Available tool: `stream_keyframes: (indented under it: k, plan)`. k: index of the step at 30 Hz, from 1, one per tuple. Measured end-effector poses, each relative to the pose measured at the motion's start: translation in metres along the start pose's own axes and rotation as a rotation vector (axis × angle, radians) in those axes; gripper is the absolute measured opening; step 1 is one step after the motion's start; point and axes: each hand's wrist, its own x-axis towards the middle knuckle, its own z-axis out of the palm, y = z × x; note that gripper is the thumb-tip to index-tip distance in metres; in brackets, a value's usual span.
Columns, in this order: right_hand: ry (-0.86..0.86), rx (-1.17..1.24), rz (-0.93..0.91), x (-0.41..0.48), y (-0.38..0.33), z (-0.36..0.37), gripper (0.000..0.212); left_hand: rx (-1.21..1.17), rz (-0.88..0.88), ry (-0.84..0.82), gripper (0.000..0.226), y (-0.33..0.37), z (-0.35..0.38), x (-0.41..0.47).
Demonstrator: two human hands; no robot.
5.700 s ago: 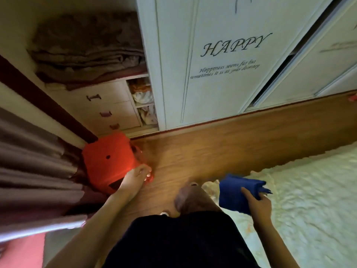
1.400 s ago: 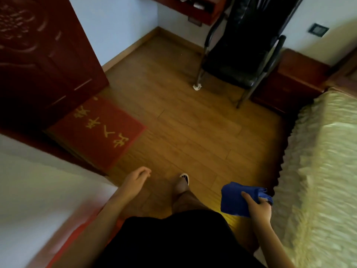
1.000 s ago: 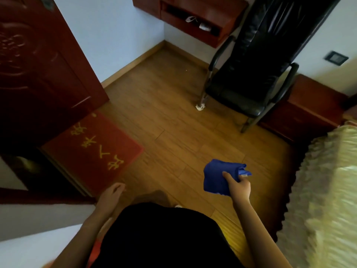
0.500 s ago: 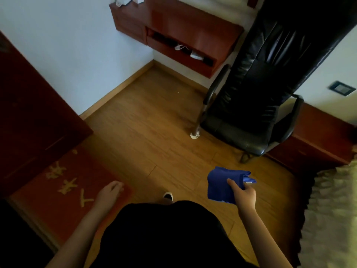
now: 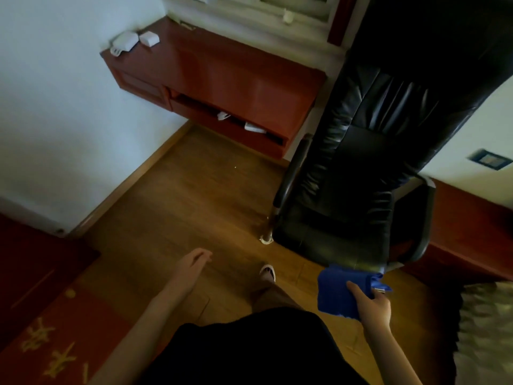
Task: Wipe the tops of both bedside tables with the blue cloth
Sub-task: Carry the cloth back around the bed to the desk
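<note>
My right hand (image 5: pixel 372 304) grips a folded blue cloth (image 5: pixel 340 291) in the air above the wooden floor, just in front of a black chair. My left hand (image 5: pixel 193 263) hangs loose over the floor with its fingers apart and nothing in it. A dark red bedside table (image 5: pixel 472 226) stands at the right against the wall, behind the chair's armrest and beside the bed; its top is bare where it shows. The second bedside table is out of view.
A black leather office chair (image 5: pixel 361 176) stands between me and the bedside table. A red wall-mounted desk (image 5: pixel 222 73) with white boxes is at the back. A red doormat (image 5: pixel 55 334) lies at lower left, the bed's frilled cover (image 5: pixel 488 329) at lower right.
I have walked from the wardrobe side around the bed toward the chair and desk. The view has tilted up. The blue cloth has stayed in my right hand; the left hand let go of the red stool.
</note>
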Motion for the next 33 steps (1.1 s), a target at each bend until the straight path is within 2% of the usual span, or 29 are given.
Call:
stream_keyframes:
  k: [5,10,14,17,25,29,33]
  plan:
    - [-0.086,-0.043,-0.027,0.069,-0.093,0.046,0.024,-0.068,-0.077,0.082,0.02,0.043,-0.012,0.064]
    - [-0.184,-0.052,-0.085,0.116,-0.186,0.104,0.029,-0.089,-0.189,0.15,0.023,0.06,-0.041,0.118]
    - [-0.23,-0.035,-0.12,0.142,-0.244,0.152,0.031,-0.146,-0.208,0.25,0.021,0.08,-0.06,0.158]
    - [-0.228,-0.036,-0.125,0.163,-0.275,0.187,0.034,-0.129,-0.203,0.247,0.022,0.097,-0.08,0.193]
    - [-0.068,0.016,-0.108,0.2,-0.343,0.253,0.032,0.111,-0.063,0.056,0.022,0.178,-0.153,0.327]
    - [0.013,0.093,-0.105,0.212,-0.386,0.28,0.038,0.33,0.111,-0.133,0.025,0.246,-0.181,0.394]
    - [0.05,0.161,-0.182,0.229,-0.435,0.307,0.019,0.464,0.335,-0.1,0.04,0.306,-0.183,0.45]
